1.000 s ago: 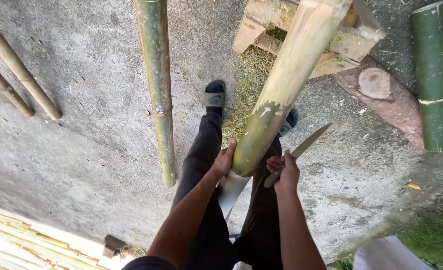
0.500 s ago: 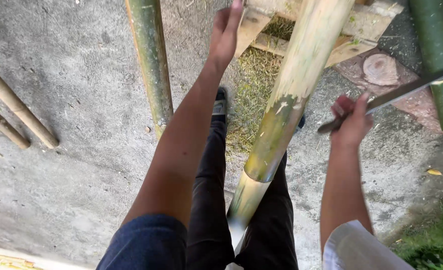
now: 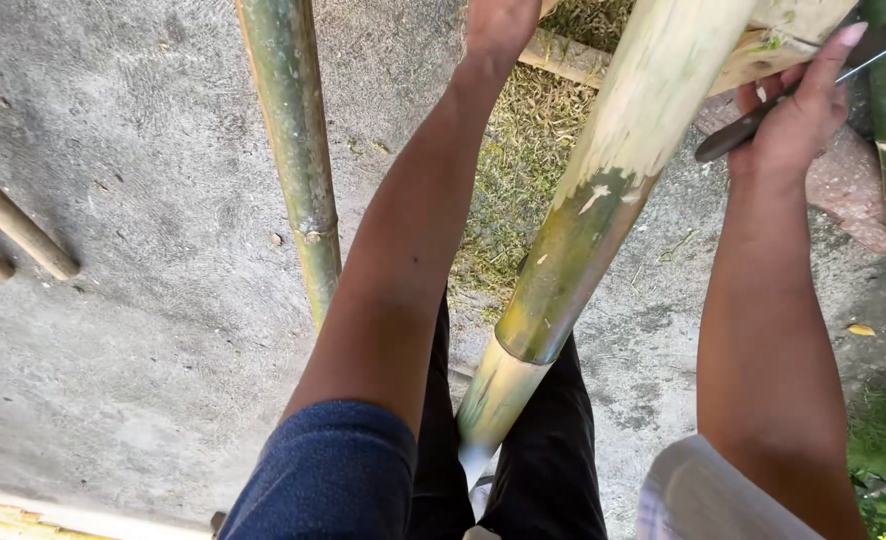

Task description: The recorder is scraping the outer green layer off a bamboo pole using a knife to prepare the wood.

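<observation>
Head view looks down on a thick, long bamboo pole, pale yellow where its skin is shaved and green lower down [image 3: 603,230], slanting from the top edge of the grey concrete floor [image 3: 143,330] towards the person's dark-trousered legs [image 3: 563,470]. The right hand [image 3: 788,125] is closed around the dark handle of a long-bladed knife [image 3: 863,50], thumb raised, just beside the pole's right flank and not touching it. The left hand [image 3: 498,25] reaches up along the pole's left side; it is cut off by the frame, so how far open it is and whether it touches the pole cannot be told.

Scraping well here would, I judge, call for a shallow blade angle, strokes running away from the body along the grain, and the free hand kept above the blade's path while the legs steady the lower end.

A slimmer green bamboo pole [image 3: 293,150] lies on the concrete to the left, shavings [image 3: 523,170] between the two.
</observation>
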